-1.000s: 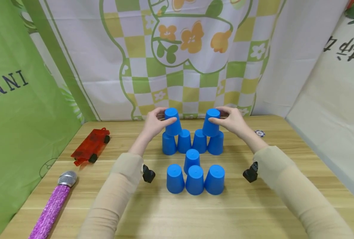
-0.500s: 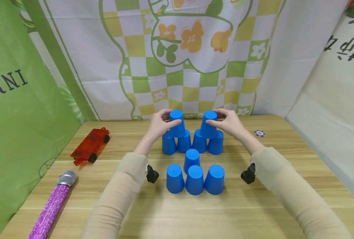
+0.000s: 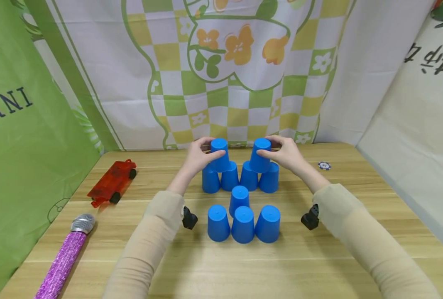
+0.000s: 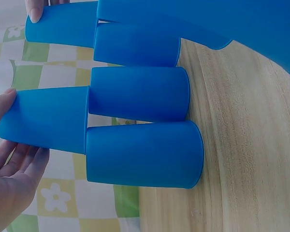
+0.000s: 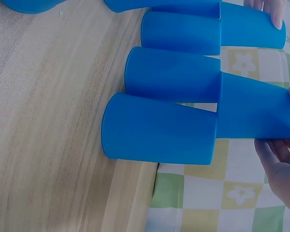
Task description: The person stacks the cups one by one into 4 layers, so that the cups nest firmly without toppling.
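Upside-down blue plastic cups stand in two groups on the wooden table. My left hand [image 3: 199,156] grips an upper cup [image 3: 219,157] between thumb and fingers. That cup's rim meets the tops of two lower cups in the back row, the outer left cup [image 4: 144,154] and its neighbour [image 4: 139,93]. Mirroring it, my right hand [image 3: 286,153] pinches a second upper cup [image 3: 259,158]. Its rim sits across the tops of the right pair, the outer right cup [image 5: 159,129] and the one beside it [image 5: 173,74]. Both held cups are upright, bottoms up.
In front of the back row stand one cup [image 3: 239,200] and a row of three, with a middle cup [image 3: 243,226]. At left lie a red toy car [image 3: 113,182] and a purple glittery microphone [image 3: 62,261]. A poker chip [image 3: 324,165] lies at right. Printed curtains surround the table [image 3: 243,270].
Both hands have drawn slightly toward each other and lowered their cups, which have moved from over the outer cups to straddle each back pair. The front cups have not moved.
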Available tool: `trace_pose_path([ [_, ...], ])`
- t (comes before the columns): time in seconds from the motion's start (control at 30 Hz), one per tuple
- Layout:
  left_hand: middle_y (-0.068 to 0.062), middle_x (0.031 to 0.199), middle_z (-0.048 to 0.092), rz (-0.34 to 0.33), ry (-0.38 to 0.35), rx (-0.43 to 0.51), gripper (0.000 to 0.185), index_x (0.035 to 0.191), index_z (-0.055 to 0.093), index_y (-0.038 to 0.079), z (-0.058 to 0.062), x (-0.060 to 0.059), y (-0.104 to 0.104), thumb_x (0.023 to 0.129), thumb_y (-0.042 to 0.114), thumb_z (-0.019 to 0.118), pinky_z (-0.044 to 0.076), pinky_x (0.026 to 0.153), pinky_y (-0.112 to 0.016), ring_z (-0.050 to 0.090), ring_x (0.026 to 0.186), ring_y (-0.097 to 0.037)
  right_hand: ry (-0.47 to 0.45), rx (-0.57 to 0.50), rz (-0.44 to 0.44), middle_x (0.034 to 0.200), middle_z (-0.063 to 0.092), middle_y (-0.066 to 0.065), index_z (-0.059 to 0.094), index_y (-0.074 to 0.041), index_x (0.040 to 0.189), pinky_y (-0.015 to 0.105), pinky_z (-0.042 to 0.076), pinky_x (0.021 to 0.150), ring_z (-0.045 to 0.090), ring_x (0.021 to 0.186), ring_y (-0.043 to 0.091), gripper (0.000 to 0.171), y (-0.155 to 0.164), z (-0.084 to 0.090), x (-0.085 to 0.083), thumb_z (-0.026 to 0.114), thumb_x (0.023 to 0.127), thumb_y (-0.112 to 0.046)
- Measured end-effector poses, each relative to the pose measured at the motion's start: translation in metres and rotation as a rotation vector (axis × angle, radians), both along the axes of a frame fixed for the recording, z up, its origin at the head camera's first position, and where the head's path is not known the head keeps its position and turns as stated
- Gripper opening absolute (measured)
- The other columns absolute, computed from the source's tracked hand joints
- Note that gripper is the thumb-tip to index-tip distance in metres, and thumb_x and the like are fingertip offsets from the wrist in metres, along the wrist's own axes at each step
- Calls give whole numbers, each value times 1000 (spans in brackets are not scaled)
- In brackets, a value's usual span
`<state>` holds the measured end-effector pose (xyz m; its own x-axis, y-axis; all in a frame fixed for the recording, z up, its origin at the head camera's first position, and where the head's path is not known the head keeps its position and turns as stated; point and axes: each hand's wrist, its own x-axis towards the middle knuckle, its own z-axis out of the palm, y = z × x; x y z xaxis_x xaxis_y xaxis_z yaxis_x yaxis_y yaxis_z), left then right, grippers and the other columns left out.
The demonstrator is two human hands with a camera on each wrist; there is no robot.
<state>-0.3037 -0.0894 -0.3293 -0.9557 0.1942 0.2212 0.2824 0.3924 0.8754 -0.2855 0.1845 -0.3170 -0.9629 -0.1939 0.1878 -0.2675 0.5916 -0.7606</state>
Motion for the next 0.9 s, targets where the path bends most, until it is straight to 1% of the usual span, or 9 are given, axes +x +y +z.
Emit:
trace_pose_path([
  [0.57,-14,129,57,4,-4,12,54,127,54,6,0,1,-4,82,28,73,46,102,-42,55,121,-31,0,13,11,129,54,22,44,0,138,47,50,94,54,117,35,61,3,2,-1,65,88,-28],
  [0.9,-15,130,56,3,-8,8,56,131,51,5,-2,1,-4,83,27,72,46,102,-41,54,122,-31,-13,8,28,131,53,23,42,0,138,48,49,96,53,119,36,60,5,1,-3,64,89,-26],
])
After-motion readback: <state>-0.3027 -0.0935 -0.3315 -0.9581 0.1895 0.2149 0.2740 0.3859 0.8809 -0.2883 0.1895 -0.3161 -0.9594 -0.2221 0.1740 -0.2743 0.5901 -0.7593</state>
